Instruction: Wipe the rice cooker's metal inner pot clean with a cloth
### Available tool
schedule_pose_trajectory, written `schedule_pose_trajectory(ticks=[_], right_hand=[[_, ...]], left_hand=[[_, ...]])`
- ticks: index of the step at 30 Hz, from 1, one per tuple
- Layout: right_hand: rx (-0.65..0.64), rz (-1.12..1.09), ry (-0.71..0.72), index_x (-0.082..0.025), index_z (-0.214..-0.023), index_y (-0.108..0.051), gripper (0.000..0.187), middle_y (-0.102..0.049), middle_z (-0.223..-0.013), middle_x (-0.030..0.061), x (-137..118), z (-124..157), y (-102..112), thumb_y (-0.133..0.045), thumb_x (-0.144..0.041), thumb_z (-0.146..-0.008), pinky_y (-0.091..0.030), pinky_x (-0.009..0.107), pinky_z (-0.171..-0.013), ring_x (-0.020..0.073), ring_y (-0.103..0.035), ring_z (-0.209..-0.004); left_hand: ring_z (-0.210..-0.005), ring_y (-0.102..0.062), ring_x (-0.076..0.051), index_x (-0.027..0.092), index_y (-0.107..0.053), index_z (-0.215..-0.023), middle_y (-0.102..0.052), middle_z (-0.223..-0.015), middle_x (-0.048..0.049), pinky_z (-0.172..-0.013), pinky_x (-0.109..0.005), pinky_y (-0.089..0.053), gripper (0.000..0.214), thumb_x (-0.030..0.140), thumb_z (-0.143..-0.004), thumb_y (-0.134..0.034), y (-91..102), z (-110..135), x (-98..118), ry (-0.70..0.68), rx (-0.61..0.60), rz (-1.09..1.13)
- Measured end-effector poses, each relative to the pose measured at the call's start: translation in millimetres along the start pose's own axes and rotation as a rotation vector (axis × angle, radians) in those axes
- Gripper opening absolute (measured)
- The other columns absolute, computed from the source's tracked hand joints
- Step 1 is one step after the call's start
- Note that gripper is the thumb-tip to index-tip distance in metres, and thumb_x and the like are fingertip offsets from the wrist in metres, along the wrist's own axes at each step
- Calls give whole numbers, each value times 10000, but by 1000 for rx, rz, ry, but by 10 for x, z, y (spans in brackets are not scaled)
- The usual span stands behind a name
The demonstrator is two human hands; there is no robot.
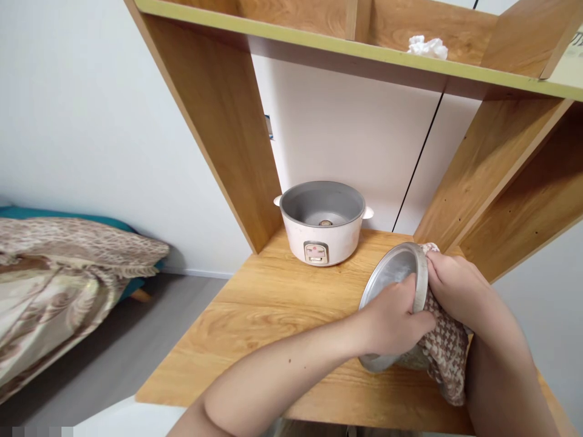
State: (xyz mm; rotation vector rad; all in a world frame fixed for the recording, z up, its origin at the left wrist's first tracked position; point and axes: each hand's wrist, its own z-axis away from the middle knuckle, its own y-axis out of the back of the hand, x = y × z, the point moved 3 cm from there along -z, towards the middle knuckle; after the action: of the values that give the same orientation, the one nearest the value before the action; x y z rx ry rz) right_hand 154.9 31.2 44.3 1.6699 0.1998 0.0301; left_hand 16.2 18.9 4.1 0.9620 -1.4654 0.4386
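Observation:
A metal inner pot (383,280) is tipped on its side at the right of the wooden desk, its mouth turned to the left. My left hand (398,321) grips the pot's rim, fingers inside and thumb outside. A brown and white patterned cloth (449,349) hangs over the pot's outer wall. My right hand (460,291) is closed on the cloth, pressing it against the pot near the rim. Behind them stands a white rice cooker (295,240), upright and without a lid, with its grey inside showing.
The wooden desk (218,337) carries the cooker between upright side panels (223,121). Overhead runs a shelf (291,36) with a crumpled white tissue (427,47) on it. To the left, a bed with a patterned cover (54,291) stands on the grey floor (182,303).

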Motion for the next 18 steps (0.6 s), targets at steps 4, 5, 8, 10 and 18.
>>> schedule_pose_trajectory(ticks=[4,5,8,10,18], right_hand=[[-17,-37,-15,-231,-741,-504,361,-627,-730,24,21,-64,15,-289,-294,-1024,-284,278,-594,146,-484,-587],[-17,-25,-8,-232,-744,-503,344,-622,-720,22,16,-64,17,-301,-283,-1018,-280,279,-592,146,-479,-581],[-3,22,17,-234,-760,-484,273,-612,-708,18,-12,-26,18,-342,-244,-993,-272,277,-581,144,-465,-565],[7,54,28,-233,-761,-463,246,-601,-701,19,-30,21,11,-357,-225,-983,-265,276,-569,144,-464,-558],[14,94,60,-232,-748,-425,237,-593,-700,21,-63,98,-17,-371,-209,-978,-225,297,-552,145,-460,-554]], left_hand=[[-1092,-642,-309,182,-563,-1181,-718,-1101,-62,-918,-419,-504,393,198,-788,-576,-1,9,9,6,1,-29],[-1081,-644,-307,181,-564,-1181,-719,-1090,-58,-909,-414,-506,393,196,-788,-574,-1,12,7,5,6,-33],[-1025,-653,-301,177,-586,-1154,-721,-1030,-53,-862,-404,-511,362,204,-793,-577,-7,18,-12,25,15,-43],[-993,-655,-290,177,-598,-1163,-722,-1028,-52,-850,-397,-511,368,200,-797,-575,-10,16,-17,24,26,-15],[-1046,-648,-272,179,-598,-1207,-706,-1085,-46,-905,-388,-500,431,145,-779,-562,-9,-24,-22,-32,24,62]])
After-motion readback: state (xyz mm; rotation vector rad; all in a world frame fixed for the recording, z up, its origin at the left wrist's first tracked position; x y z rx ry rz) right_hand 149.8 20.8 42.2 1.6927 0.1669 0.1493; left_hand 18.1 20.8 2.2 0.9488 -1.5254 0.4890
